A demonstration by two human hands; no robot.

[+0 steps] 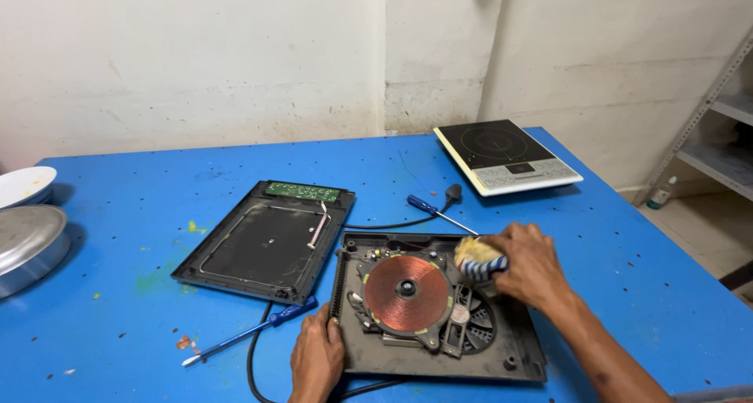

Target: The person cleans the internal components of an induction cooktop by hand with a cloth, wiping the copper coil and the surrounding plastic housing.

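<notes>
**Wiping the open cooker**

I am cleaning the inside of an open induction cooker base. My right hand is closed around a striped cloth and presses it on the far right corner, just past the round copper coil. My left hand lies flat on the near left edge and holds the base down. The fan sits under my right hand. I think dust is the job now. Next I should rub softly, so I don't bend the thin wires. A blue screwdriver lies left of my left hand.

Small dark display on white cooktop, table's far right.
</notes>
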